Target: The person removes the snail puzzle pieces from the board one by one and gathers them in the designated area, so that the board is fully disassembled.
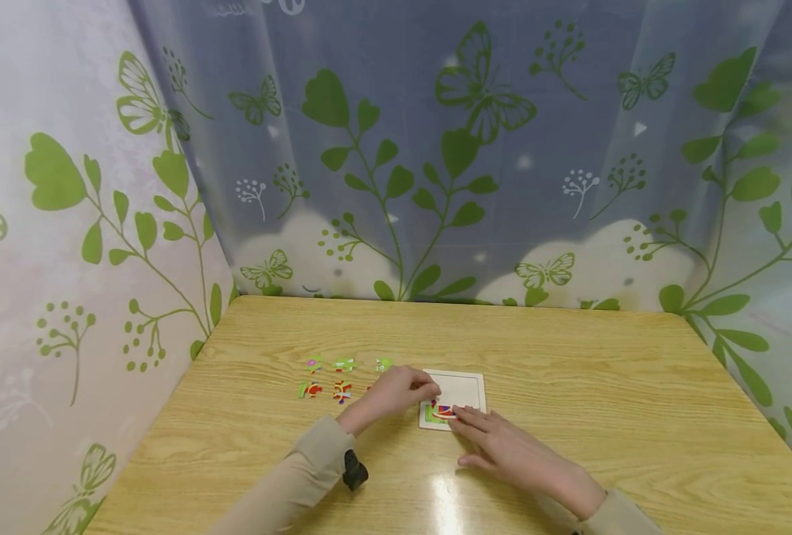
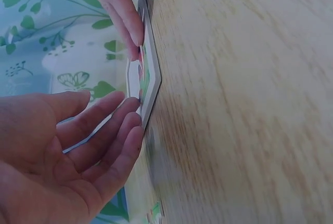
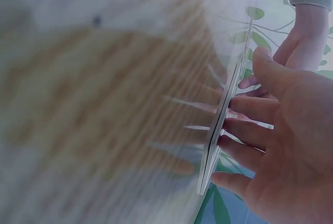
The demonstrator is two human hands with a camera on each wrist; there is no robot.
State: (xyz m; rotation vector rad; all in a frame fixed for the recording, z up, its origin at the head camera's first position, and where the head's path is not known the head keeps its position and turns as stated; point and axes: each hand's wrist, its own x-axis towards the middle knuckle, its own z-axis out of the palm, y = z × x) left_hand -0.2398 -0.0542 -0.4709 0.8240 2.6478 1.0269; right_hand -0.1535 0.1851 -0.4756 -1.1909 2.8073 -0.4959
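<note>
A square puzzle board (image 1: 463,374) with a pale rim lies on the table. Red, blue and green jigsaw pieces (image 1: 443,411) fill part of its near side. My left hand (image 1: 394,391) reaches over the board's left side, fingertips at the pieces; in the left wrist view its fingers (image 2: 112,148) bend loosely, thumb apart, and no piece shows between them. My right hand (image 1: 503,448) lies palm down at the near right corner. Its fingertips rest on the board and pieces, fingers (image 3: 250,132) fairly straight in the right wrist view.
Left of the board, loose jigsaw pieces lie in two rows, among them a green one (image 1: 345,365), a red one (image 1: 342,391) and a red-and-green one (image 1: 311,389). The wooden table (image 1: 603,386) extends to a leaf-and-butterfly curtain (image 1: 396,148) behind and at both sides.
</note>
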